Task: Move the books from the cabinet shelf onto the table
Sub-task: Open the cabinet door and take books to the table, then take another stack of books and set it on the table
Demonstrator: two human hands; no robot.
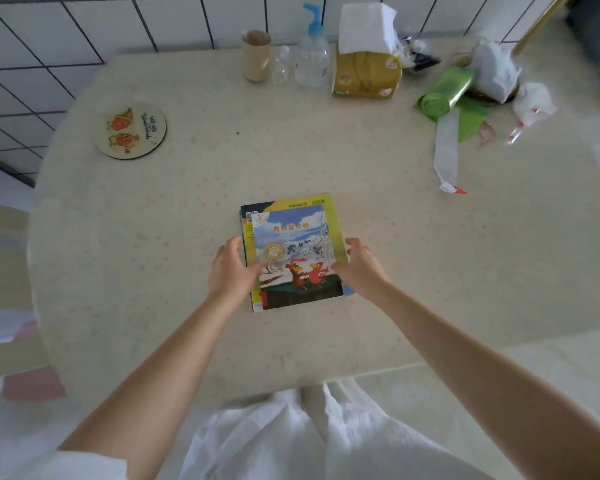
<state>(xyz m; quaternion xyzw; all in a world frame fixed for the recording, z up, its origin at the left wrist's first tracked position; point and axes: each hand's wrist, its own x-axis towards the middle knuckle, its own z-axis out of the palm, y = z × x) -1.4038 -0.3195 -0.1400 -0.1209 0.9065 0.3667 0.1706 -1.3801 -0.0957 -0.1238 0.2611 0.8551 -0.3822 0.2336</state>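
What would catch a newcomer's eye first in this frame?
The bright books stacked at the table's middle, with the left hand and right hand at either side. Next, the green bag roll at the far right and the round coaster at the left.

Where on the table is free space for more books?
Bare table lies between the coaster and the books, and right of the books below the green bag roll. The far edge, from cardboard tube to tissues, is crowded.
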